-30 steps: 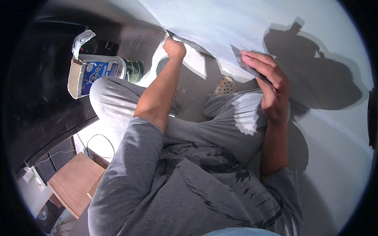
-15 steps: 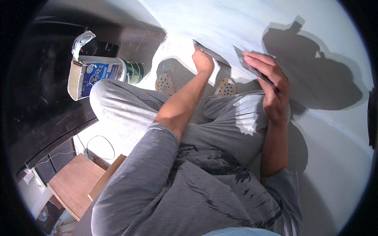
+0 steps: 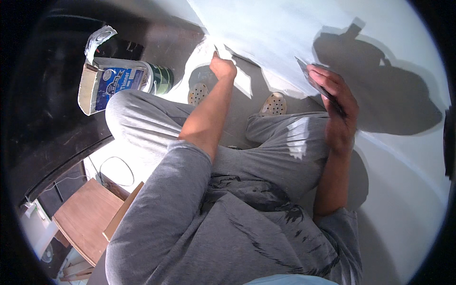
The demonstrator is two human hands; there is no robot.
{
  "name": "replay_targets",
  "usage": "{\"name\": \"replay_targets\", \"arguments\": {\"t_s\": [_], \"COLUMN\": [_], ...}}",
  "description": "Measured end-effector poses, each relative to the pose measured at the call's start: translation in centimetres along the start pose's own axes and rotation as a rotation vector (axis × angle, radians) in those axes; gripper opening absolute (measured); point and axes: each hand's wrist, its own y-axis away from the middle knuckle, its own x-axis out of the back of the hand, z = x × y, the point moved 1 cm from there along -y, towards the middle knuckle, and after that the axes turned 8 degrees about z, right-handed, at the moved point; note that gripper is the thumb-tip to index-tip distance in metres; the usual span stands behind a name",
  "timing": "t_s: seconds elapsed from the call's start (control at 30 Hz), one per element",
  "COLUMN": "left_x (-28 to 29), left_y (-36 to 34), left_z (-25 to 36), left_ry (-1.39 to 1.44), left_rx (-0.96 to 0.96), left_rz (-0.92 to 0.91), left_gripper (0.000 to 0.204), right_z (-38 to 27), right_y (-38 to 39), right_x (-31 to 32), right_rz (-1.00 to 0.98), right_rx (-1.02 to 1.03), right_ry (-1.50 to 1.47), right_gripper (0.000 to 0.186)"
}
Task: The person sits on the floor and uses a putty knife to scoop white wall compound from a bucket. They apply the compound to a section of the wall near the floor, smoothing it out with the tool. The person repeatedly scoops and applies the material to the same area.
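My left hand (image 3: 223,66) is closed, stretched out above the floor near the foot of the white wall (image 3: 270,28). It grips a flat metal scraper (image 3: 216,49), of which only a thin sliver shows edge-on. Close to the wall on the right, my right hand (image 3: 338,97) holds a second scraper (image 3: 304,69), a dark, thin blade tilted with its corner pointing up and left. The fingers lie along that blade, with the thumb mostly hidden behind it.
A cut-open blue and white carton (image 3: 114,85) and a green-and-white bucket (image 3: 163,78) stand at left beside my knee. My perforated clogs (image 3: 274,103) rest on the grey floor (image 3: 247,109). A wooden board (image 3: 88,216) and cable (image 3: 116,159) lie lower left.
My left hand has moved left, away from the wall, and its scraper has turned from broad view to edge-on. My right hand has shifted slightly right and down with its scraper.
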Motion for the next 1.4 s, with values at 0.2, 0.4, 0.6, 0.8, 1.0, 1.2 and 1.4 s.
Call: {"name": "replay_targets", "arguments": {"t_s": [0.2, 0.4, 0.6, 0.8, 1.0, 1.2, 1.4], "left_x": [0.6, -1.2, -1.7, -2.5, -2.7, -4.1, -3.8], "left_y": [-2.3, -4.0, -4.4, -2.8, 1.9, 8.2, 13.4], "left_z": [1.4, 0.9, 1.4, 3.2, 4.2, 4.9, 5.6], "left_ry": [0.016, 0.012, 0.048, 0.076, 0.094, 0.071, 0.163], "left_rx": [0.053, 0.088, 0.086, 0.127, 0.056, -0.008, 0.073], "left_rz": [-0.072, -0.087, -0.094, -0.039, -0.032, -0.19, -0.404], "left_gripper": [0.045, 0.047, 0.04, 0.035, 0.042, 0.054, 0.057], "right_z": [-0.2, -0.2, 0.1, -0.3, -0.2, 0.0, -0.3], "right_y": [-0.5, -0.5, -0.4, -0.4, -0.5, -0.5, -0.8], "right_x": [-0.4, -0.7, -0.6, -0.7, -0.7, -0.7, -0.9], "right_rz": [-0.045, -0.049, -0.052, -0.045, -0.051, -0.035, -0.05], "right_rx": [0.015, -0.013, 0.001, -0.033, -0.02, -0.021, -0.038], "right_ry": [0.014, -0.012, 0.015, 0.016, -0.02, -0.035, 0.005], "right_gripper": [0.034, 0.035, 0.034, 0.032, 0.033, 0.033, 0.036]}}
